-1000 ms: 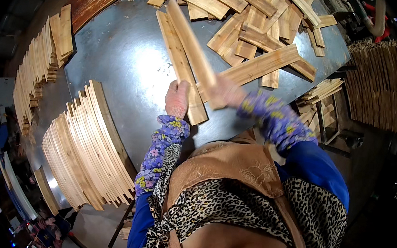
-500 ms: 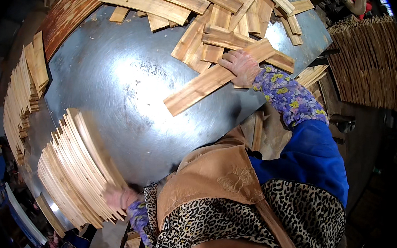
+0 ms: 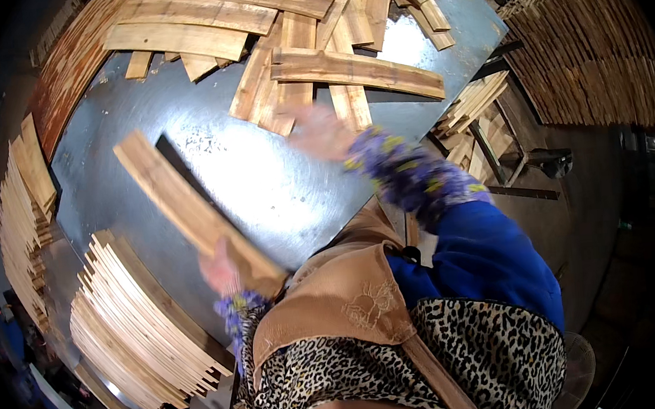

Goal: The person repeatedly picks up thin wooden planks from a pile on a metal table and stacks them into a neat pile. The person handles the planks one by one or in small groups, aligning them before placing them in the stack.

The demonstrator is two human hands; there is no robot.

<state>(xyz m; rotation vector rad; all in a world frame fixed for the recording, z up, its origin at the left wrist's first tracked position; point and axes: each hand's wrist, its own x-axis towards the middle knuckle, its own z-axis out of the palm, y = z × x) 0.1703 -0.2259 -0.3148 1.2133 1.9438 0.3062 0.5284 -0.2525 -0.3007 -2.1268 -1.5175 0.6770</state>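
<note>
My left hand (image 3: pixel 220 270) grips a wooden board (image 3: pixel 179 198) near its lower end. The board is tilted over the metal table (image 3: pixel 94 120), its far end raised toward the upper left, with a dark shadow or reflection beside it. My right hand (image 3: pixel 320 133), blurred by motion, is over the table just short of the loose board pile, its fingers stretched out and nothing seen in them. Closest to it is a brown-streaked board (image 3: pixel 359 71) lying across the other planks. Left of my left hand stands a row of narrow boards on edge (image 3: pixel 147 321).
Loose planks (image 3: pixel 181 40) cover the table's far side. A second row of boards (image 3: pixel 19 239) lines the far left, near a reddish worn panel (image 3: pixel 70 71). At right are a tall stack of boards (image 3: pixel 590 49) and a metal frame (image 3: pixel 494 155) holding planks.
The board that lay under my right hand is now in my left hand, swung to the left. My left hand has left the standing row; my right hand has moved left. The view has shifted.
</note>
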